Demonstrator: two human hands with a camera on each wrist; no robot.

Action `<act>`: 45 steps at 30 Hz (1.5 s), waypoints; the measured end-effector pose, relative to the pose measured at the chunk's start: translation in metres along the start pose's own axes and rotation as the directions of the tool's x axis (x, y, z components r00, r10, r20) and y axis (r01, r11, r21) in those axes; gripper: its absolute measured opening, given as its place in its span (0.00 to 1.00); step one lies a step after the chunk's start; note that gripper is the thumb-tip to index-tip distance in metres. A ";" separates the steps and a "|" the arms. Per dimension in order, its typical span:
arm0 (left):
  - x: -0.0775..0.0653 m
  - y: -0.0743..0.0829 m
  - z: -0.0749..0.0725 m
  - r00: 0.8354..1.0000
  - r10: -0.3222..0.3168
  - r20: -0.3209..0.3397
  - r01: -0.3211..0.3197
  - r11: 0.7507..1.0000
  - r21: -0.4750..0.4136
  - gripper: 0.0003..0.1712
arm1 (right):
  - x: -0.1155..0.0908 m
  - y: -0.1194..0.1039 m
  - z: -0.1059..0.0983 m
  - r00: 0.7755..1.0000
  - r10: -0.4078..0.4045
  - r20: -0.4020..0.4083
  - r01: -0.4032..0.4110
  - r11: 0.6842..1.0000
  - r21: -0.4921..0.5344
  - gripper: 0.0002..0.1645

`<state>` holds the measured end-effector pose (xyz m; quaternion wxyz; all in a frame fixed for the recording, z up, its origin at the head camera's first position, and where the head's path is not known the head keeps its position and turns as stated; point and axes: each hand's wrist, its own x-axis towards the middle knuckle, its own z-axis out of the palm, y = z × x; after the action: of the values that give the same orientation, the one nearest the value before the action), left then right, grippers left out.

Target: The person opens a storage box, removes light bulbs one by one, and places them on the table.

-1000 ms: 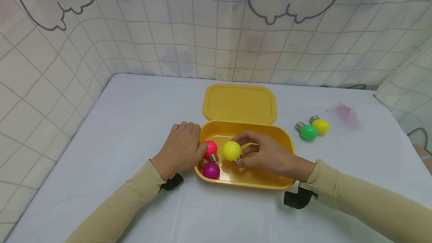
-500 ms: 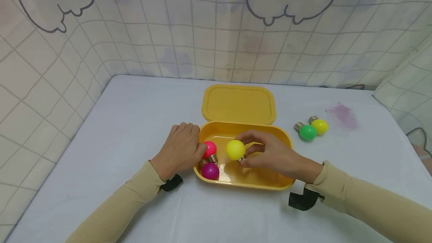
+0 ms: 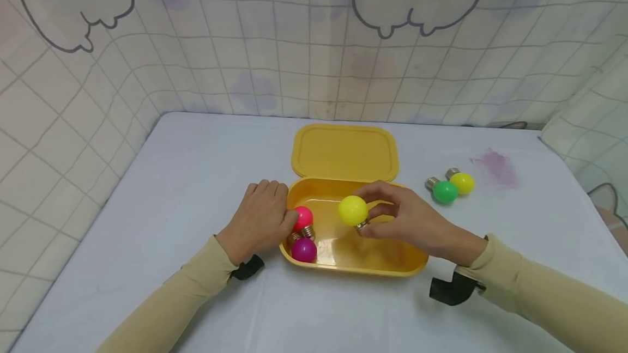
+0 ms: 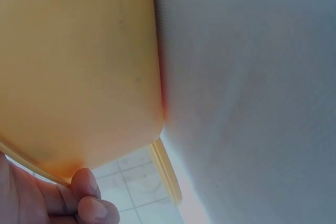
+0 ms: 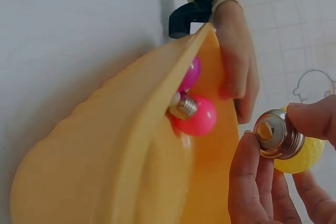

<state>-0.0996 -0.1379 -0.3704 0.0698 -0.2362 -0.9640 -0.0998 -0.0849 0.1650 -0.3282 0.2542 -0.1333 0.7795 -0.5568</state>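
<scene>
My right hand (image 3: 409,219) pinches a yellow light bulb (image 3: 352,211) by its metal screw base, above the yellow plastic box (image 3: 343,266). In the right wrist view the silvery base (image 5: 278,135) faces the camera between thumb and fingers. My left hand (image 3: 260,214) grips the box's left rim, its thumb over the edge; the left wrist view shows curled fingertips (image 4: 93,208) at the rim. Inside the box's left end lie a pink bulb (image 3: 304,217), partly behind the left thumb, and a purple bulb (image 3: 304,250).
Behind the box lies its flat yellow lid (image 3: 345,151). To the right, a green bulb (image 3: 445,192) and another yellow bulb (image 3: 463,183) rest side by side on the white-covered table (image 3: 206,151). A patterned curtain (image 3: 294,59) hangs behind the table, and a pinkish stain (image 3: 497,166) marks the cloth.
My right hand has risen slightly and moved right with the yellow bulb in its fingers. The left hand keeps its hold on the rim.
</scene>
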 end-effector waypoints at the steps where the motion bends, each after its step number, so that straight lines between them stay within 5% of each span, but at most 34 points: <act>1: 0.000 0.000 0.000 1.000 0.001 -0.001 -0.001 1.000 0.000 0.13 | 0.000 0.000 -0.001 1.000 -0.004 -0.002 0.004 1.000 -0.009 0.34; 30: -0.003 0.000 0.000 1.000 -0.011 0.014 0.011 1.000 0.008 0.11 | -0.019 -0.002 -0.032 0.988 -0.091 -0.121 0.101 0.992 0.075 0.32; 45: -0.001 0.001 0.000 1.000 0.014 -0.014 -0.013 0.999 0.037 0.10 | -0.030 0.017 -0.048 0.969 -0.104 -0.222 0.156 0.961 0.230 0.33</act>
<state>-0.0979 -0.1375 -0.3708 0.0818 -0.2407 -0.9636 -0.0832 -0.0847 0.2237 -0.3250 0.1484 -0.0931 0.7162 -0.6756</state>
